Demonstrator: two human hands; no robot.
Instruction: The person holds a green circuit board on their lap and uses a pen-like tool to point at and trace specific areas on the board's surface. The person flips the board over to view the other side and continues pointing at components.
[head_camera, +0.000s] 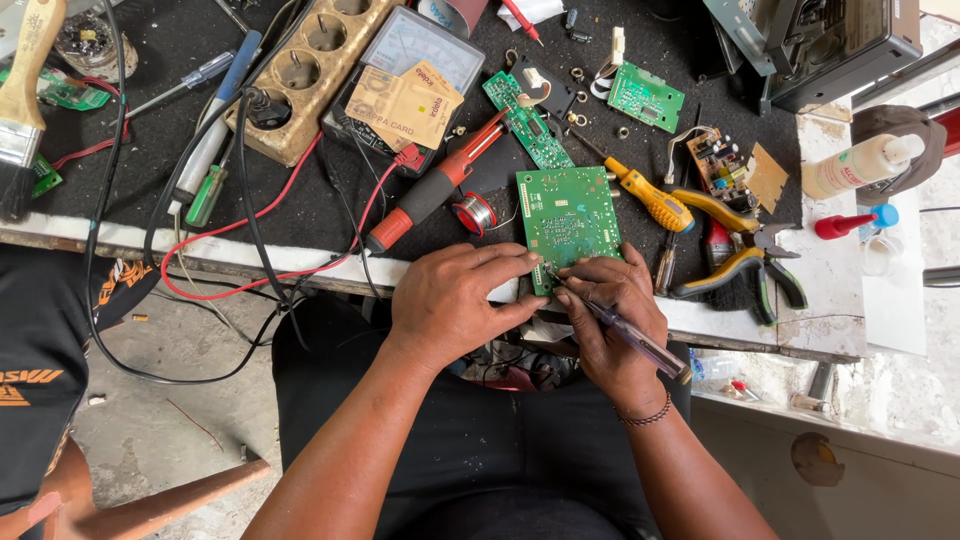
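At the near edge of the workbench (250, 255), a flat, square green circuit board (568, 215) lay on black matting, its surface dotted with fine solder points. Left hand (455, 300) pressed its lower edge, fingers curled down. Right hand (615, 320) was closed around a clear-handled screwdriver (625, 330), tip at the board's corner. Just beside lay a red soldering iron (435, 185), solder spool (478, 213) and yellow-gripped pliers (735, 255).

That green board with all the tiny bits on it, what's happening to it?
A person is working on the green circuit board at the edge of a cluttered workbench. The left hand steadies the board's lower edge, and the right hand holds a clear-handled screwdriver with its tip at the board's bottom corner. Yellow-handled pliers lie nearby.
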